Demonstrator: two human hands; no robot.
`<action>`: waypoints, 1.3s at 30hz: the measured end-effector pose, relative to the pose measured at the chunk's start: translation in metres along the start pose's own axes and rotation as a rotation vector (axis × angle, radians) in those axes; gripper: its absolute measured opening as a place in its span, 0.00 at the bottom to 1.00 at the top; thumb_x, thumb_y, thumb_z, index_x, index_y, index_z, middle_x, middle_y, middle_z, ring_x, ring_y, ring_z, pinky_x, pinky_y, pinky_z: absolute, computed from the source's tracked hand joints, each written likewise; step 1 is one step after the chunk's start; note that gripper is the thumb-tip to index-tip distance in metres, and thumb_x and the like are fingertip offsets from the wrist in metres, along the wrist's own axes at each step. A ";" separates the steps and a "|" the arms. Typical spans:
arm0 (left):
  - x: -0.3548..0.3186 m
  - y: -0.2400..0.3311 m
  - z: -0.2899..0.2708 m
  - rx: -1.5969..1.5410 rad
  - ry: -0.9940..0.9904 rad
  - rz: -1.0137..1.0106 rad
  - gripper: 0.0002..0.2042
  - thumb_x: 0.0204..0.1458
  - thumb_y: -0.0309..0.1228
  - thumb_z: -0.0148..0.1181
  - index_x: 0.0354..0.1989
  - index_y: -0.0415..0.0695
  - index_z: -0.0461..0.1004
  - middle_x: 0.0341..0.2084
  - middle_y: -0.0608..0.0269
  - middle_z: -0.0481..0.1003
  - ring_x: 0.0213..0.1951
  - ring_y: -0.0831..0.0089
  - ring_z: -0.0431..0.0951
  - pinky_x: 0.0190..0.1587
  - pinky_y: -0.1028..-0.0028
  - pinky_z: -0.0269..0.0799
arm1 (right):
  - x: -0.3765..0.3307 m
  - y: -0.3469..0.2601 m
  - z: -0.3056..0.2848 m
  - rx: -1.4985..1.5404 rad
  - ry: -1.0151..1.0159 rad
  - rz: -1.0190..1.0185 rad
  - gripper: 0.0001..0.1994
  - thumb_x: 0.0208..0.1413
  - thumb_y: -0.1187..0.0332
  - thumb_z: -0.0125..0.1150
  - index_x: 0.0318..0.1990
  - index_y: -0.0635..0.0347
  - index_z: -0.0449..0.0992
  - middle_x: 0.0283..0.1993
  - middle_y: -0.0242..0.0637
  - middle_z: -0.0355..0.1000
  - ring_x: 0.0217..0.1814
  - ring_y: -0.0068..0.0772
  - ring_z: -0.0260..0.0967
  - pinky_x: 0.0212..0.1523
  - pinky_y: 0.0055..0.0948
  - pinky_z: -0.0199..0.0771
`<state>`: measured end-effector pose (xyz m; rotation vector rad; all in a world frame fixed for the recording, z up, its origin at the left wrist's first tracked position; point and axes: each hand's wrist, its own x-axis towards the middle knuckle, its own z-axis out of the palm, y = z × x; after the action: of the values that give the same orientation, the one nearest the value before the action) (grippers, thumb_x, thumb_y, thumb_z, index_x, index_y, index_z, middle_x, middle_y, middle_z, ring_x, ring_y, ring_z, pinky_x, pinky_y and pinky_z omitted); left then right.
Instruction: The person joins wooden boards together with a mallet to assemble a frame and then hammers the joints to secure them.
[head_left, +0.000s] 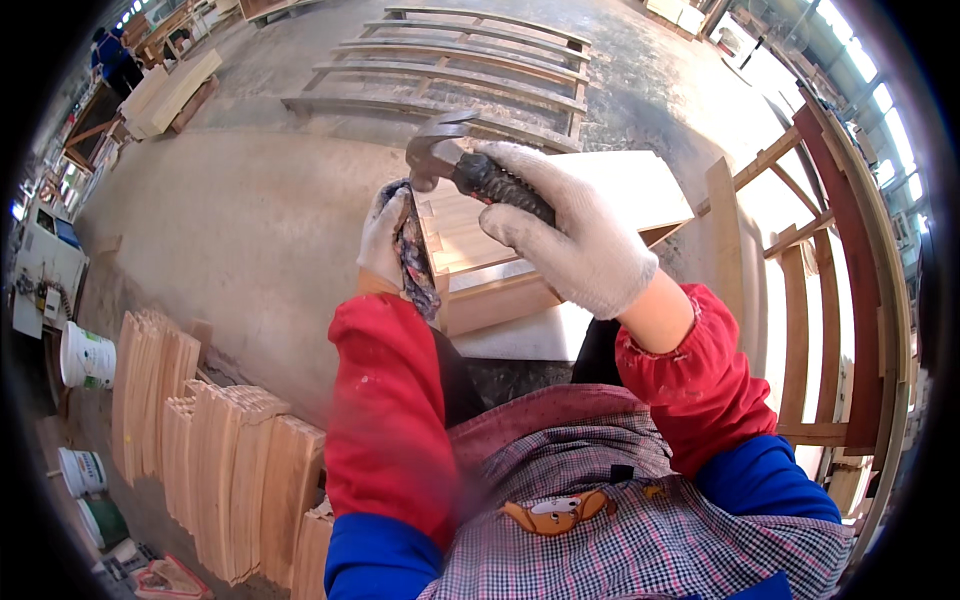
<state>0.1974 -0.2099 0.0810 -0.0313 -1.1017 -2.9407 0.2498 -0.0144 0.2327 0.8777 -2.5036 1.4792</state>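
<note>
Nearest, at 6 o'clock: checked apron (600, 530) and red sleeves over blue. At 8 o'clock, a row of curved wooden slats (215, 460) stands on the floor, with white buckets (85, 355) just beyond at 9 o'clock.

Centre of view: the right hand (575, 235), in a white knit glove, is closed around the dark ribbed handle of a claw hammer (470, 165); the steel head sits at 12 o'clock of the hand, above the workpiece. The left hand (385, 235), also gloved, is clenched on a stained rag (415, 260), which hangs down against the left edge of a pale wooden frame piece (500, 260).

At 3 o'clock, a curved wooden chair frame (830, 300) stands upright. At 12 o'clock, far off, a slatted wooden frame (470, 70) lies flat on the concrete floor (250, 220).
</note>
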 end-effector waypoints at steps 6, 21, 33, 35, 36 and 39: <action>0.000 0.000 -0.002 -0.003 -0.024 0.033 0.12 0.57 0.32 0.52 0.46 0.40 0.71 0.39 0.62 0.76 0.39 0.73 0.77 0.44 0.73 0.73 | 0.005 0.016 0.002 -0.213 -0.148 -0.001 0.19 0.57 0.63 0.55 0.54 0.63 0.68 0.40 0.52 0.73 0.43 0.49 0.71 0.44 0.37 0.70; 0.002 0.003 0.002 0.041 -0.082 0.033 0.12 0.58 0.31 0.50 0.47 0.39 0.69 0.39 0.60 0.75 0.42 0.72 0.76 0.46 0.72 0.73 | 0.006 -0.001 0.004 -0.344 -0.198 0.071 0.16 0.59 0.59 0.53 0.49 0.61 0.71 0.35 0.52 0.73 0.39 0.55 0.71 0.39 0.42 0.70; 0.000 0.004 0.000 0.041 -0.038 0.040 0.14 0.58 0.34 0.51 0.48 0.38 0.70 0.40 0.55 0.76 0.38 0.70 0.77 0.41 0.73 0.73 | 0.000 0.007 -0.002 -0.148 -0.250 0.064 0.20 0.56 0.66 0.57 0.55 0.65 0.68 0.34 0.45 0.72 0.35 0.36 0.71 0.41 0.30 0.71; 0.003 0.001 -0.006 0.038 -0.073 0.035 0.14 0.58 0.34 0.51 0.48 0.38 0.69 0.39 0.54 0.76 0.38 0.69 0.78 0.41 0.73 0.74 | -0.001 -0.011 -0.008 -0.205 -0.243 0.066 0.19 0.56 0.67 0.58 0.53 0.65 0.69 0.35 0.46 0.73 0.35 0.37 0.71 0.41 0.30 0.71; 0.005 0.000 -0.007 0.035 -0.057 0.039 0.15 0.59 0.34 0.50 0.48 0.38 0.69 0.39 0.54 0.76 0.38 0.68 0.78 0.40 0.72 0.74 | -0.004 -0.016 -0.008 -0.181 -0.214 0.064 0.19 0.56 0.67 0.58 0.53 0.65 0.69 0.36 0.46 0.73 0.37 0.37 0.72 0.41 0.30 0.71; 0.007 -0.004 -0.006 0.051 -0.013 0.031 0.15 0.59 0.34 0.49 0.49 0.38 0.69 0.39 0.52 0.77 0.37 0.66 0.78 0.36 0.71 0.75 | -0.013 -0.013 -0.009 -0.141 -0.195 0.078 0.19 0.55 0.67 0.58 0.53 0.65 0.70 0.39 0.48 0.74 0.39 0.38 0.74 0.42 0.32 0.72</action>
<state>0.1899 -0.2107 0.0740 -0.0667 -1.1664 -2.8885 0.2654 -0.0063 0.2421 0.9526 -2.7719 1.2747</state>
